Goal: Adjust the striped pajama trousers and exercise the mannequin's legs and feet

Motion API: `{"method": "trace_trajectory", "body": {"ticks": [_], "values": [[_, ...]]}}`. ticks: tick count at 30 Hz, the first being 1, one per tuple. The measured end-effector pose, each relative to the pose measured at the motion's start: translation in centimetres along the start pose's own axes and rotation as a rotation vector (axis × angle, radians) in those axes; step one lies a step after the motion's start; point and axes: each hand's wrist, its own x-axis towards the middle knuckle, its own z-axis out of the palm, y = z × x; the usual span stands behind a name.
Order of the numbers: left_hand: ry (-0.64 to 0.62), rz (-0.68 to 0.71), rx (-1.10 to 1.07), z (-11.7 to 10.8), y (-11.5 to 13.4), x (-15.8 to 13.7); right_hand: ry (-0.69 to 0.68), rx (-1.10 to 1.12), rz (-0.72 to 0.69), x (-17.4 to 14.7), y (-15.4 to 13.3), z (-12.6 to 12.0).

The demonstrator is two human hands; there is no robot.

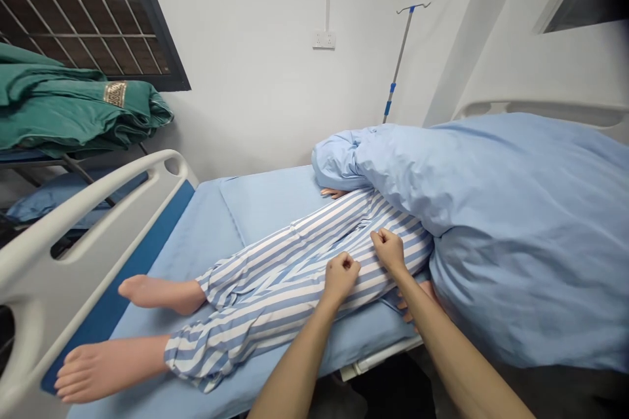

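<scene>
A figure that looks like a life-size manikin lies on the bed in blue-and-white striped trousers (280, 275), its bare feet (105, 366) toward the left end. Over the nearer thigh, my left hand (341, 278) is curled into a loose fist with nothing in it. My right hand (388, 250) is also a fist, higher on the thigh and nearer the hip. Whether either fist touches the cloth I cannot tell. A light blue quilt (515, 209) is folded back over the upper body and hides it. Parts of the figure's hands (334, 193) stick out beside the hips.
The bed has a pale footboard (113, 203) at left and a blue sheet (265, 203). Against the wall stands an IV pole (403, 46). Green folded cloth (73, 105) lies on a neighbouring bed or rack below a barred window (83, 6). A bed rail (378, 359) runs along the near edge.
</scene>
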Motion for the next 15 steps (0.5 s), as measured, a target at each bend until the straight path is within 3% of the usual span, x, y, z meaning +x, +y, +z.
{"method": "trace_trajectory", "body": {"ticks": [3,8,11,15], "values": [[0.115,-0.053,0.106,-5.0,-2.1,-1.4,0.007,-0.016,0.006,-0.1,0.0,0.0],[0.19,-0.105,0.24,-15.6,-5.5,-5.0,-0.002,-0.044,0.008,-0.2,-0.1,-0.1],[0.275,-0.206,0.373,-21.5,-7.4,-7.4,-0.013,-0.063,0.007,-0.3,-0.1,-0.2],[0.349,-0.302,0.547,-26.5,-9.2,-9.4,-0.013,-0.087,-0.004,-0.3,-0.2,-0.3]]}}
